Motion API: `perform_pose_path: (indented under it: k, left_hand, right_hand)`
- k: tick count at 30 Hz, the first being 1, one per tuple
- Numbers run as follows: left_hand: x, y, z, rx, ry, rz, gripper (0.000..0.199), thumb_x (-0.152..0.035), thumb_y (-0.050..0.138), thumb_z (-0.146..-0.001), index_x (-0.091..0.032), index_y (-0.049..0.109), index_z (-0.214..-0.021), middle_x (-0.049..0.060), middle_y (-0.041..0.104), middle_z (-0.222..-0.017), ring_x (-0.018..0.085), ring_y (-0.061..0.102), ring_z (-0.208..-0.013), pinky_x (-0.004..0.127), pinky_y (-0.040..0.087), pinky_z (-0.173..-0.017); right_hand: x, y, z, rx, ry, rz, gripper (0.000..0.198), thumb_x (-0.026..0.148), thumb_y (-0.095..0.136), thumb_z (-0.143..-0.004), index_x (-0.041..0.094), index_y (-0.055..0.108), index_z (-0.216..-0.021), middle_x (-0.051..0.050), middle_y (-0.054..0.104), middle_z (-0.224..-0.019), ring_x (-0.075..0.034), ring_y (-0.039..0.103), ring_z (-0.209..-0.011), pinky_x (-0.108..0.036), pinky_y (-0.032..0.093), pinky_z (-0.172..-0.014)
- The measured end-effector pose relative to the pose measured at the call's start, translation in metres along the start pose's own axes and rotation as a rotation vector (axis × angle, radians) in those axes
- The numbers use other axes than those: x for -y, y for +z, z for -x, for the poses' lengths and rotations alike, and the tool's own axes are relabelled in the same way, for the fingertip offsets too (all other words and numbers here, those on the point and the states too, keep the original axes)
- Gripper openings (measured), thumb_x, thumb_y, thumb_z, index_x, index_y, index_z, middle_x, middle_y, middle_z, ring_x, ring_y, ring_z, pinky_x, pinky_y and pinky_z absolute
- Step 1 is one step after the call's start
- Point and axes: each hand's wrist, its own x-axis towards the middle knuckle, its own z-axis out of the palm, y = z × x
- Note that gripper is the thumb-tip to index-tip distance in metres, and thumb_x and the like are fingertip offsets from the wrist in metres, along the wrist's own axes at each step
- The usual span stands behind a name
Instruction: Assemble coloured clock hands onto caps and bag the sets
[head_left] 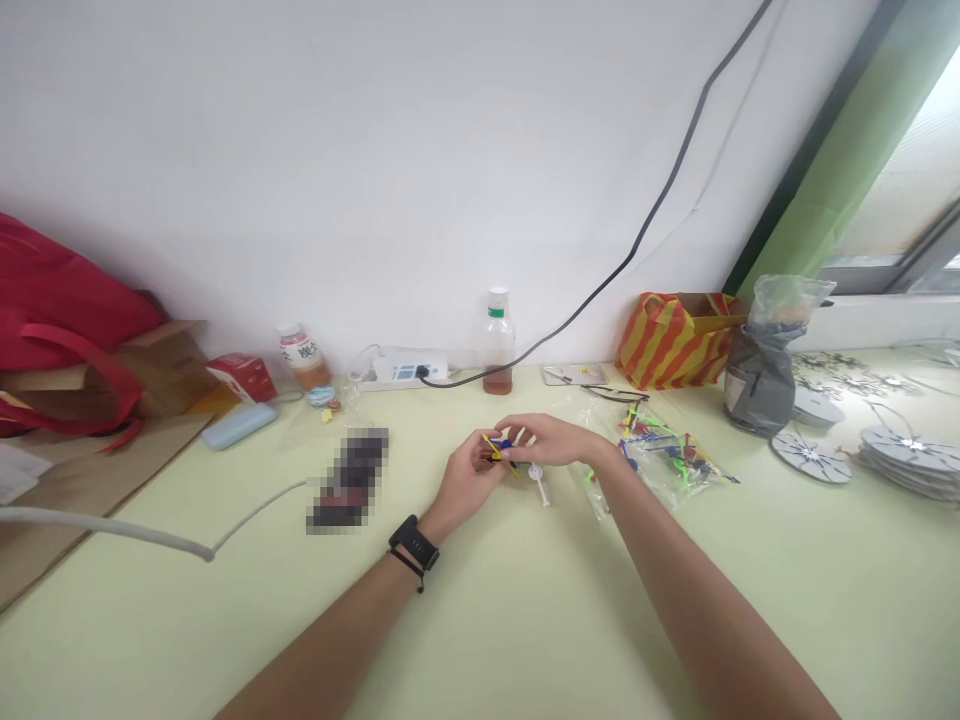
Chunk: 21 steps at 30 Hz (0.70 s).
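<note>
Both hands meet over the middle of the table around a small blue and yellow plastic piece (492,447). My left hand (469,478), with a black watch at its wrist, has its thumb and fingers closed on the piece. From the other side my right hand (553,440) pinches at the same piece, its fingers bent over the top. A white plastic part (538,484) with a round head and a thin stem shows just below the right fingers; whether it is attached or lies on the table I cannot tell. The fingers partly hide the piece.
Right of the hands lies a clear bag (671,450) of colourful plastic parts. A drink bottle (497,345) and a power strip (397,368) stand by the wall. A striped bag (667,345) and slotted grey discs (911,450) are farther right. A blurred dark object (349,480) lies left.
</note>
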Motion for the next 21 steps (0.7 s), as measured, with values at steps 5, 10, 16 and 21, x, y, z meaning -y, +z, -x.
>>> perform_pose_path:
  k: [5,10,16,21]
  left_hand:
    - [-0.001,0.002,0.001,0.037,-0.02,-0.071,0.025,-0.029,0.076,-0.08,-0.018,0.069,-0.102,0.008,0.076,-0.098,0.023,0.072,-0.091,0.039,0.058,-0.086]
    - [-0.015,-0.006,0.002,0.119,-0.045,-0.123,0.029,-0.037,0.079,-0.081,-0.02,0.074,-0.103,0.01,0.077,-0.102,0.027,0.073,-0.097,0.042,0.058,-0.091]
    - [-0.023,-0.042,-0.01,0.212,-0.034,-0.217,0.041,-0.043,0.077,-0.083,-0.025,0.072,-0.12,0.01,0.071,-0.129,0.029,0.068,-0.116,0.043,0.055,-0.101]
    - [-0.009,-0.052,-0.017,-0.097,0.028,-0.14,0.04,-0.047,0.069,-0.089,-0.022,0.067,-0.121,0.011,0.073,-0.12,0.025,0.07,-0.109,0.041,0.053,-0.099]
  right_hand:
    - [-0.008,0.001,0.001,0.058,0.084,0.078,0.023,0.021,0.07,-0.078,0.021,0.074,-0.1,0.0,0.07,-0.078,-0.015,0.062,-0.066,-0.024,0.045,-0.059]
    - [-0.016,-0.016,0.01,0.038,0.143,0.163,0.017,0.015,0.073,-0.068,0.022,0.076,-0.083,0.0,0.069,-0.075,-0.016,0.06,-0.062,-0.024,0.042,-0.056]
    - [-0.01,-0.02,0.009,-0.034,0.117,0.155,0.012,0.014,0.065,-0.075,0.021,0.071,-0.083,-0.002,0.069,-0.074,-0.017,0.059,-0.064,-0.026,0.042,-0.059]
    - [0.005,0.008,-0.007,-0.154,0.039,-0.019,0.016,0.012,0.054,-0.085,0.021,0.058,-0.098,-0.002,0.073,-0.084,-0.017,0.066,-0.076,-0.027,0.049,-0.069]
